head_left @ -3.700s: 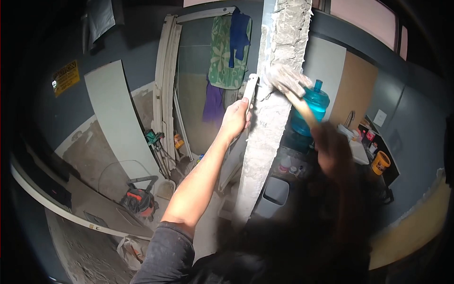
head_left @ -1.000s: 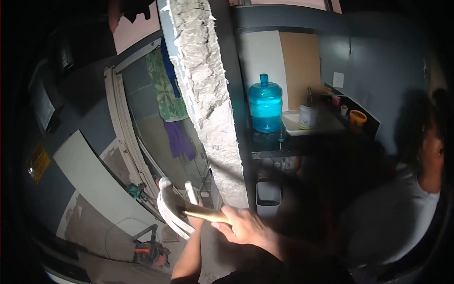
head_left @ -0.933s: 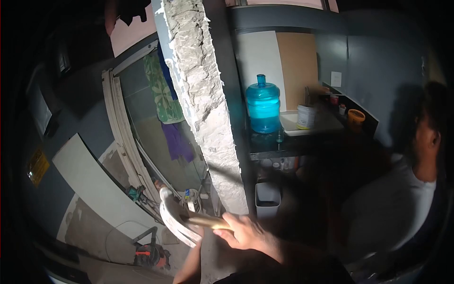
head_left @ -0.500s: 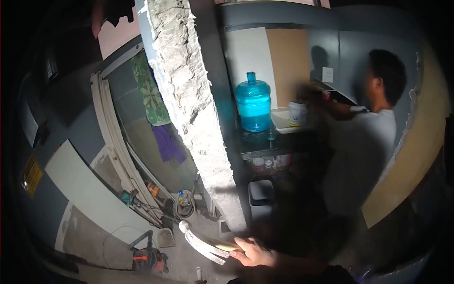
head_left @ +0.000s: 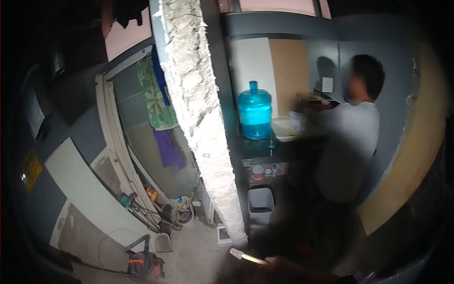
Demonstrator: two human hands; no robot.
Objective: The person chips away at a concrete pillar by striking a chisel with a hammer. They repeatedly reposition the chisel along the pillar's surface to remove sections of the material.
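Observation:
My right hand (head_left: pixel 278 266) is low in the frame, in deep shadow, closed around the pale wooden handle of a hammer (head_left: pixel 254 259). The hammer's metal head points left, just below the foot of a rough, chipped wall edge (head_left: pixel 196 90). This bare, whitish strip runs from the top of the view down to the floor, brightly lit. A gap seems to lie between hammer and wall, though the dim light makes it hard to judge. My left hand is out of view.
Another person (head_left: pixel 352 137) stands at the counter on the right, arms towards a white tub (head_left: pixel 296 124). A blue water jug (head_left: pixel 255 113) is on the counter, a grey bin (head_left: pixel 260 208) below. Left are a leaning board (head_left: pixel 90 184), a dustpan (head_left: pixel 163 243) and a red-black vacuum (head_left: pixel 144 260).
My right hand and the hammer have moved down and right into shadow, with the hammer turned and looking smaller. The view has shifted slightly. The other person has turned and moved left.

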